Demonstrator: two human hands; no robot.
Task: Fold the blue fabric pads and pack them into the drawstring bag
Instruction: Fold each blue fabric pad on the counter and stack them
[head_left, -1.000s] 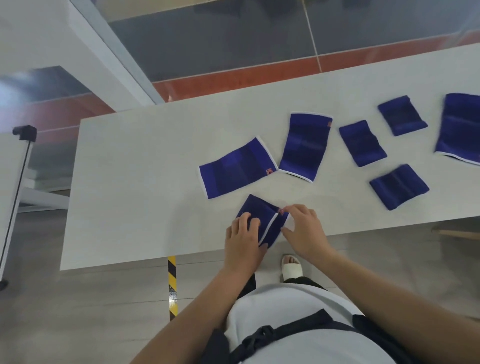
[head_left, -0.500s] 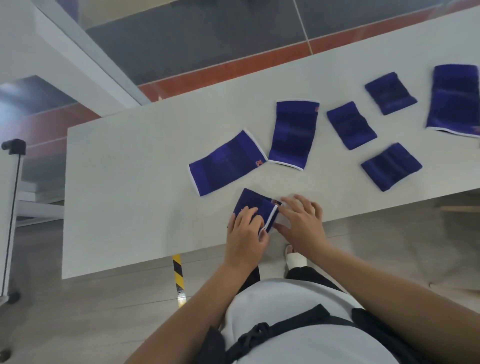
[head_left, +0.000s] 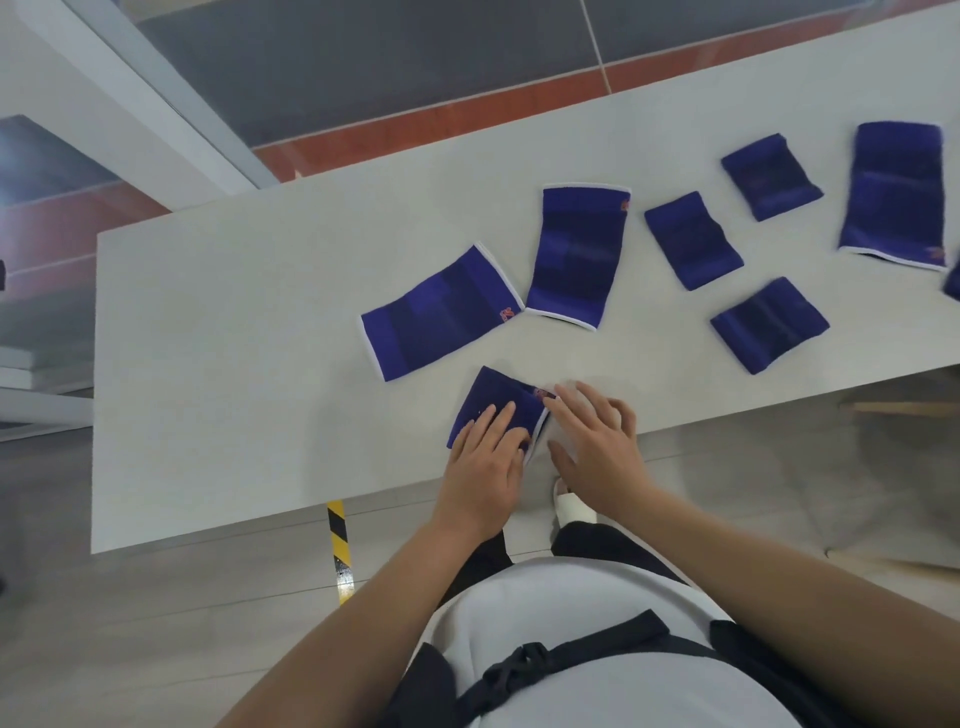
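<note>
Fold on near pad (head_left: 488, 392) closed within last second: white edge, earlier pinched by right hand (head_left: 597, 441), now released, fingers spread flat on table (head_left: 234, 364) just beside pad. Pad pressed down under straight fingers of left hand (head_left: 485, 462), near front table edge. Three folded pads (head_left: 693, 239) and three unfolded pads (head_left: 441, 312) laid beyond. No drawstring bag in view; packing judged not yet begun

Bright, soft, even light falls on the pale table (head_left: 218, 364), leaving only faint, diffuse shadows, and a milky glare lies across the glossy floor tiles (head_left: 363, 78) at top left. The wide-angle lens bows straight edges near the frame borders. The whole picture is slightly soft, and the blue pad (head_left: 891, 192) at far right looks smeared.
</note>
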